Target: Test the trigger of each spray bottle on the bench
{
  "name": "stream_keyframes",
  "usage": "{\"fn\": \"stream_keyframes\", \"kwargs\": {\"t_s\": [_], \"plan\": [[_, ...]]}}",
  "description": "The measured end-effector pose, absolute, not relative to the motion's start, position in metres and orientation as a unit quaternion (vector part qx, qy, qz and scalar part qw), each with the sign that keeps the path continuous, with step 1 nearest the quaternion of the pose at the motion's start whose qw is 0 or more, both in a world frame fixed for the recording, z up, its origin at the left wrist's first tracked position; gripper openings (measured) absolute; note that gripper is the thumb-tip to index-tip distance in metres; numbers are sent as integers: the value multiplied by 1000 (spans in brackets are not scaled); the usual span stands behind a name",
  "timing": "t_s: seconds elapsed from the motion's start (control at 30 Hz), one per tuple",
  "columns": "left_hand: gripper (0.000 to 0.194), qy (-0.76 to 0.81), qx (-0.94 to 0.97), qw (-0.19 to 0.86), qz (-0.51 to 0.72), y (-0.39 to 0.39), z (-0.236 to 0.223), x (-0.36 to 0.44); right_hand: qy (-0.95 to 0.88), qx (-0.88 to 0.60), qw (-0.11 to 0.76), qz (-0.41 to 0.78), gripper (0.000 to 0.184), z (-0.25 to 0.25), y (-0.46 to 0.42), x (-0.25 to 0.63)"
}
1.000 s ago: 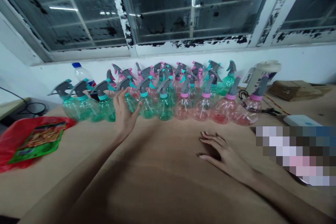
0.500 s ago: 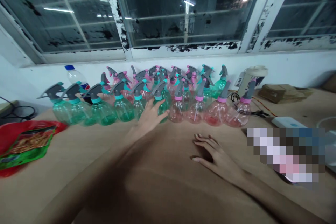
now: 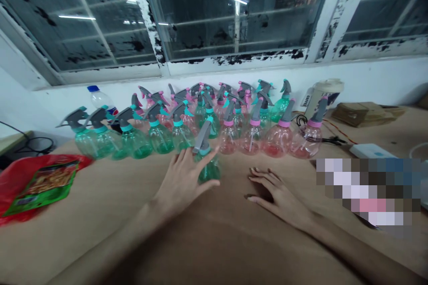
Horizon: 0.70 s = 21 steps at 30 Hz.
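Note:
My left hand (image 3: 183, 176) is round a green spray bottle (image 3: 209, 170) with a grey trigger head and a turquoise collar. This bottle stands in front of the row, near the middle, slightly tilted; the fingers partly hide it. My right hand (image 3: 277, 193) rests on the table to the right, fingers stretched and apart, holding nothing. Just behind the hands is a front row of spray bottles, with green ones (image 3: 160, 137) on the left and pink ones (image 3: 276, 140) on the right. More pink and green bottles stand behind them, partly covered.
On the wooden table (image 3: 117, 187), a red bag with a green snack packet (image 3: 47, 182) lies at the left. A blue-capped plastic bottle (image 3: 100, 100), a coffee cup (image 3: 323, 98), a cardboard piece (image 3: 364, 116) and a white box (image 3: 374, 151) stand about. A blurred-out patch covers the right side.
My left hand has drawn the green spray bottle out of the front row towards me, leaving a gap that shows a green bottle behind. My right hand stays in place.

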<state>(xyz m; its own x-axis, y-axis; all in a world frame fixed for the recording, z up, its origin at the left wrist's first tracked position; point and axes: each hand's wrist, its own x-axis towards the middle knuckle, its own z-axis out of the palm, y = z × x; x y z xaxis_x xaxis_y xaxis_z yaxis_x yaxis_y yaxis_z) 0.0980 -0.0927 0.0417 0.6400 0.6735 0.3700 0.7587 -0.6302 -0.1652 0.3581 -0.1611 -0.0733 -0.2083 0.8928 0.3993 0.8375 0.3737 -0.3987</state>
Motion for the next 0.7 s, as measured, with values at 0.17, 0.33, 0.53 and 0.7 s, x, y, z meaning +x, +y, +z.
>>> {"fn": "stream_keyframes", "kwargs": {"t_s": [0.17,0.33,0.53,0.7], "plan": [[79,-305,-930,107,-176,-113,35,78,-771,-558,303,45,43,-74,-161,358],[50,-309,-907,-27,-285,-116,26,53,-774,-558,296,50,43,-71,-162,358],[71,-364,-828,-268,-334,-73,26,69,-771,-557,303,52,42,-71,-162,357],[85,-300,-816,-364,-333,-55,43,108,-772,-559,296,54,42,-71,-162,357]]}}
